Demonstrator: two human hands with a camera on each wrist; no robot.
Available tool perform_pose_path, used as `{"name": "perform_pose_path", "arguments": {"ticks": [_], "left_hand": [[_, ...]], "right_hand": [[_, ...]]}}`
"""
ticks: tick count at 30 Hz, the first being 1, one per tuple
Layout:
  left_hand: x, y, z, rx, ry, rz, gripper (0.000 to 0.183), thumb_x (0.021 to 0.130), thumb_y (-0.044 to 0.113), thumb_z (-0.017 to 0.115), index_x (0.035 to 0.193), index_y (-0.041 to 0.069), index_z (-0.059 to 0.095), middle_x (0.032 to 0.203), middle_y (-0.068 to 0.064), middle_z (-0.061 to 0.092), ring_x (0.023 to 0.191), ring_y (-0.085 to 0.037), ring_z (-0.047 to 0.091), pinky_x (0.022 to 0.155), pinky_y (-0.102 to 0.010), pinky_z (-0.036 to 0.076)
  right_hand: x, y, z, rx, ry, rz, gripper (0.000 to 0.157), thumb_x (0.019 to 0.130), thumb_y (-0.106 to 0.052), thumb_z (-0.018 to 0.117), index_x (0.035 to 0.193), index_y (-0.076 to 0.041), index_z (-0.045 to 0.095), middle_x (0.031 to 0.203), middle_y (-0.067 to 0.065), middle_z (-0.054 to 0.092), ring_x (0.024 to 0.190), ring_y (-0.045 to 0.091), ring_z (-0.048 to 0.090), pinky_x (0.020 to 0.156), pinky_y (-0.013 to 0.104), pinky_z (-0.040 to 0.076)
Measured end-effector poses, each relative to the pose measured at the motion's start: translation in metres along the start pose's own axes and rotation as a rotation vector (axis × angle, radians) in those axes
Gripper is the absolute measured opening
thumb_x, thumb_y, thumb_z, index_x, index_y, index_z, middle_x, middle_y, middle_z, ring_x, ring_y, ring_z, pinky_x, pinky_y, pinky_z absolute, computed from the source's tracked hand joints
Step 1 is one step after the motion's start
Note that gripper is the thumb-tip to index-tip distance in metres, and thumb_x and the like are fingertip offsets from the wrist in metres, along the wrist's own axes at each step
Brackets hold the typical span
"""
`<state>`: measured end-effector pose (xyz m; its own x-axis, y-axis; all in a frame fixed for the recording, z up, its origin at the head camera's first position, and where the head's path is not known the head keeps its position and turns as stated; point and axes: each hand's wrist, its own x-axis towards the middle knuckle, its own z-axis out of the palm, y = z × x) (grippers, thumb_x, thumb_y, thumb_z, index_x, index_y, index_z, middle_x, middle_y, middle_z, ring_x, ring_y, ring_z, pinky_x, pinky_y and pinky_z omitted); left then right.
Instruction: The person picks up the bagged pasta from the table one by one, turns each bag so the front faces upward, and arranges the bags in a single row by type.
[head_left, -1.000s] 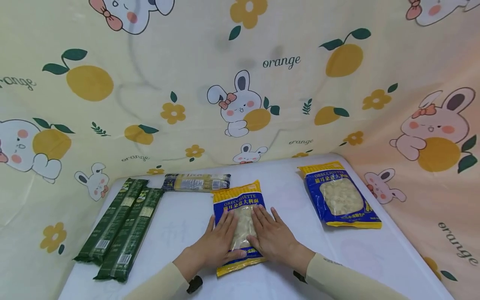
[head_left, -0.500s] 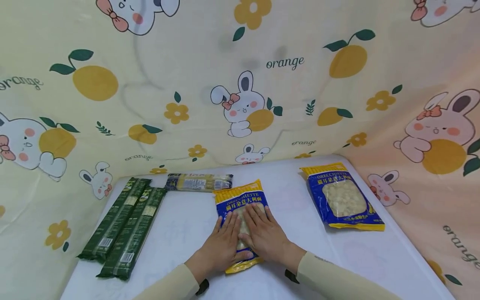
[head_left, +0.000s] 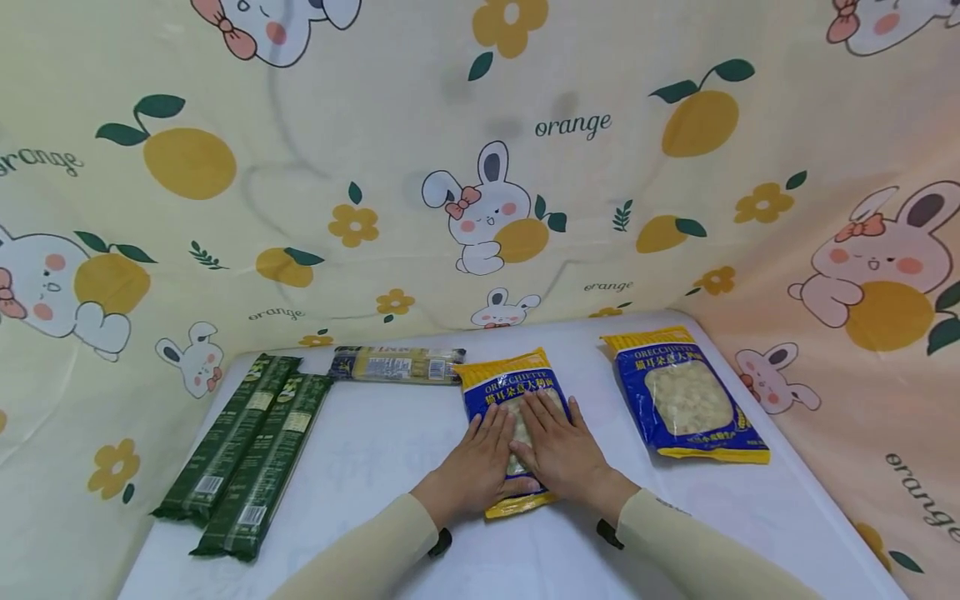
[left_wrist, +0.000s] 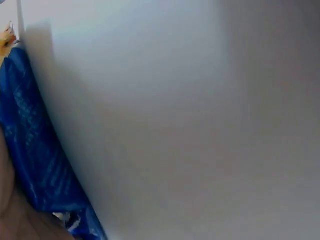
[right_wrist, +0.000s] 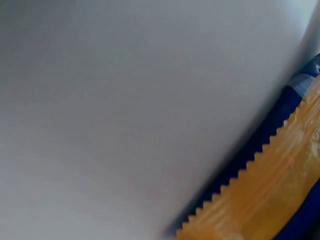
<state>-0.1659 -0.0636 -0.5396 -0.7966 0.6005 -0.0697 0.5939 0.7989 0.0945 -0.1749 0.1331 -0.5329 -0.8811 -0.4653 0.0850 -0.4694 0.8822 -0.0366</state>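
Observation:
In the head view, a blue and yellow bag of orecchiette pasta lies on the white table, a little right of the middle. My left hand rests flat on its left half, fingers straight. Beside it my right hand lies on the right half, fingers extended up the bag. Between them they cover much of the bag's clear window. The left wrist view catches the bag's blue side at the left edge; the right wrist view has its yellow serrated end at lower right.
Another orecchiette bag lies at the right. Two long green packets lie side by side at the left. A clear and blue packet lies across the back, close to the middle bag's corner. A patterned cloth hangs behind.
Both hands and the bag under them have moved to the right and slightly away from me. The other packets keep their places on the table.

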Motion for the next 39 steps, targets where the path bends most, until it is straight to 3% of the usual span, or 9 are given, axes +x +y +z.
{"name": "perform_pose_path", "arguments": {"ticks": [7,13,20,29,35,39], "left_hand": [[0.007,0.002,-0.008,-0.044,-0.045,-0.042,0.107,0.099,0.082,0.026,0.169,0.003,0.009,0.177,-0.018,0.007,0.165,-0.033,0.0,0.132,-0.053,0.01],[0.006,0.009,-0.01,-0.053,-0.103,-0.069,0.1,0.101,0.08,0.022,0.17,0.008,0.014,0.178,-0.012,0.009,0.165,-0.028,0.002,0.133,-0.053,0.008],[0.013,0.025,-0.009,-0.069,-0.104,-0.059,0.094,0.104,0.076,0.022,0.17,0.009,0.014,0.178,-0.011,0.011,0.165,-0.025,0.004,0.133,-0.052,0.008],[0.029,0.039,-0.007,0.017,-0.081,-0.055,0.089,0.107,0.072,0.02,0.17,0.01,0.013,0.178,-0.01,0.012,0.165,-0.025,0.007,0.133,-0.052,0.013],[0.033,0.036,-0.011,-0.009,-0.092,-0.062,0.09,0.106,0.072,0.019,0.17,0.01,0.013,0.178,-0.01,0.011,0.165,-0.025,0.005,0.133,-0.051,0.011],[0.028,0.021,-0.018,-0.036,-0.098,-0.099,0.089,0.107,0.071,0.021,0.17,0.01,0.011,0.178,-0.01,0.008,0.165,-0.025,0.002,0.133,-0.052,0.007]], "right_hand": [[-0.007,0.025,0.0,-0.027,0.019,0.036,0.074,0.11,-0.053,0.044,0.163,-0.003,0.036,0.172,0.016,0.03,0.161,0.036,0.026,0.126,0.069,0.016],[-0.013,0.05,-0.002,-0.055,0.02,0.058,0.073,0.11,-0.052,0.045,0.163,-0.002,0.036,0.172,0.017,0.031,0.16,0.038,0.027,0.126,0.07,0.016],[-0.016,0.074,-0.005,-0.073,-0.019,0.069,0.073,0.111,-0.054,0.041,0.165,-0.004,0.034,0.173,0.015,0.028,0.161,0.037,0.024,0.126,0.07,0.013],[-0.02,0.093,-0.01,-0.078,-0.016,0.086,0.073,0.112,-0.051,0.042,0.164,-0.002,0.034,0.172,0.018,0.03,0.16,0.041,0.025,0.126,0.071,0.013],[-0.02,0.101,-0.011,-0.084,-0.02,0.084,0.073,0.112,-0.051,0.042,0.164,-0.001,0.033,0.172,0.018,0.03,0.16,0.042,0.025,0.125,0.072,0.012],[-0.02,0.106,-0.013,-0.092,-0.022,0.087,0.072,0.112,-0.052,0.04,0.164,-0.003,0.033,0.172,0.018,0.029,0.16,0.042,0.024,0.125,0.072,0.012]]}}
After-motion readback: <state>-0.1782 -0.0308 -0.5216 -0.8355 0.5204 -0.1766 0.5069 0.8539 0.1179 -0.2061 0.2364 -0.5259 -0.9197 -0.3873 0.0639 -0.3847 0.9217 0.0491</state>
